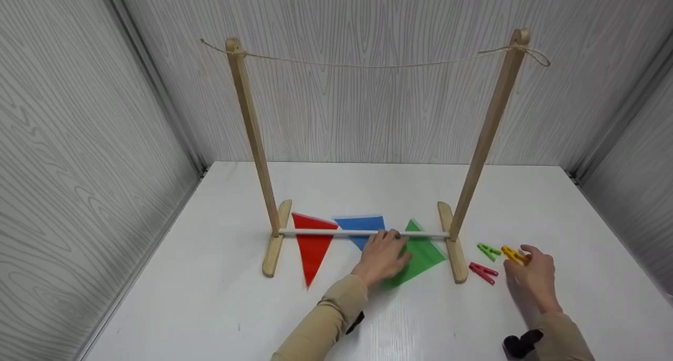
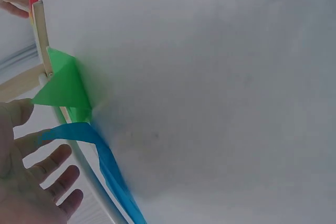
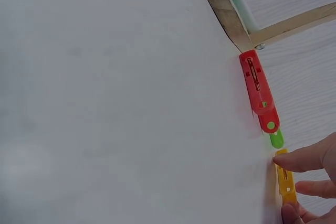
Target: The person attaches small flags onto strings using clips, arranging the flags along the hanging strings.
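Observation:
My left hand [image 1: 383, 258] is over the white rod, at the blue pennant [image 1: 363, 223] and the green pennant [image 1: 425, 256]. Its fingers are spread in the left wrist view, with the thumb at the raised corner of the green pennant [image 2: 65, 87] and the forefinger at the lifted end of the blue pennant [image 2: 79, 131]. On the right, my right hand [image 1: 535, 277] pinches a yellow clothespin [image 3: 286, 177] between thumb and fingers. Beside it on the table lie a light green clothespin [image 1: 489, 251] and a red clothespin [image 1: 482, 272]. Farther left lies a red pennant [image 1: 314, 250], partly under the rod.
Two wooden posts [image 1: 253, 135] stand on wooden feet [image 1: 271, 256], joined low down by the white rod [image 1: 310, 231]. A thin string [image 1: 363, 66] sags between their tops, its ends tied there. White table [image 1: 200, 277] underneath, grey wood-grain panels [image 1: 368, 119] behind and at both sides.

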Motion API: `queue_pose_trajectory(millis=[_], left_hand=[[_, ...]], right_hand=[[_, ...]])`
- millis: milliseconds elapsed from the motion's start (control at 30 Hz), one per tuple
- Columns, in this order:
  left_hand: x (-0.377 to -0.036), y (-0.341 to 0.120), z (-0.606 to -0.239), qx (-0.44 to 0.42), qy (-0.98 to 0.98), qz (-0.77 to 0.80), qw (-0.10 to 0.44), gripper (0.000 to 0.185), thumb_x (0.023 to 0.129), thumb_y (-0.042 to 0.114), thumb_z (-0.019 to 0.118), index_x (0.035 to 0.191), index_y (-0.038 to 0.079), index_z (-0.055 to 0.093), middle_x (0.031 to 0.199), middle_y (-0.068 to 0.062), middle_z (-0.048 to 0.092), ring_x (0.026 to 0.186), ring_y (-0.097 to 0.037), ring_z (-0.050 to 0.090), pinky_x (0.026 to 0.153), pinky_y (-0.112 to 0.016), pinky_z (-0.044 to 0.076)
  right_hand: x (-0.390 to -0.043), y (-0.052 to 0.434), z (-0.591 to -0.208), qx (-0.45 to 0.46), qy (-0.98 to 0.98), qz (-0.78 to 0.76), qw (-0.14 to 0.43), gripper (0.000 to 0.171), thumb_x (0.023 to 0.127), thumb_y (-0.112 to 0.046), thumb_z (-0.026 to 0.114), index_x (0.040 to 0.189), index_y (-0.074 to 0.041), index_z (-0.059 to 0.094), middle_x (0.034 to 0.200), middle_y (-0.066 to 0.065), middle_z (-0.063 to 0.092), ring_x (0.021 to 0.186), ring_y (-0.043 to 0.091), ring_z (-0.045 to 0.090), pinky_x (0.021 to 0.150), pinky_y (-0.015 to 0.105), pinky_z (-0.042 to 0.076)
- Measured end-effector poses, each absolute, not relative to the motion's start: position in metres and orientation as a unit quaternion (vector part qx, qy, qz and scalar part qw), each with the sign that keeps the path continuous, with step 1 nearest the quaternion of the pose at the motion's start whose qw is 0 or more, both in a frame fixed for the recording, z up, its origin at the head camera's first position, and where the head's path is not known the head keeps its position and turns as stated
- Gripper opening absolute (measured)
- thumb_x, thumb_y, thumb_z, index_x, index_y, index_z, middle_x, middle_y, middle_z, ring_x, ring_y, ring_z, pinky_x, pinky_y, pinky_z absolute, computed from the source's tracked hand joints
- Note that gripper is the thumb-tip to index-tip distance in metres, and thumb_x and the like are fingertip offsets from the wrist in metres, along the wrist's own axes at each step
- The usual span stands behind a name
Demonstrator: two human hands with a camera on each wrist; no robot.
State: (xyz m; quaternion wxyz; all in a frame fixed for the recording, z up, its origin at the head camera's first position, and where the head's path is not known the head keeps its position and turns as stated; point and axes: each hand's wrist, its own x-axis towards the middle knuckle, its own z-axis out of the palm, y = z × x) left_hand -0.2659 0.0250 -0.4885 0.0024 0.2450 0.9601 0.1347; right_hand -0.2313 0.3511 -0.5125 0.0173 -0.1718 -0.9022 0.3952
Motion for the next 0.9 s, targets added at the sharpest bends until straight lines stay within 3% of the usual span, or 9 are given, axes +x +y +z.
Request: queue_pose_trajectory(millis=[633,800,900], left_hand=[[-0.264,0.053,-0.496,0.207,0.976,0.062,0.017,0.051,0.105,0.045,0.044,0.143,0.013,0.056,0.141,-0.005,0.049,0.133,-0.022,0.045,0.114,-0.04,0.039],[-0.264,0.055,-0.498,0.203,0.977,0.059,0.007,0.043,0.105,0.043,0.045,0.129,0.014,0.068,0.139,-0.004,0.052,0.131,-0.022,0.047,0.112,-0.041,0.04],[-0.264,0.057,-0.498,0.2,0.977,0.076,-0.014,0.038,0.104,0.04,0.049,0.109,0.013,0.075,0.132,-0.003,0.058,0.125,-0.022,0.052,0.108,-0.041,0.044]], right_hand=[[-0.23,0.358,-0.513,-0.166,-0.907,0.386,0.007,0.064,0.096,-0.017,0.055,0.145,0.019,0.032,0.14,0.043,0.039,0.123,0.051,0.045,0.112,0.061,0.04],[-0.231,0.362,-0.513,-0.162,-0.911,0.379,-0.002,0.065,0.096,-0.017,0.055,0.144,0.02,0.031,0.138,0.042,0.038,0.121,0.05,0.043,0.11,0.062,0.039],[-0.231,0.362,-0.513,-0.161,-0.911,0.38,-0.002,0.064,0.097,-0.017,0.055,0.143,0.02,0.032,0.138,0.042,0.038,0.121,0.05,0.044,0.11,0.062,0.04]])
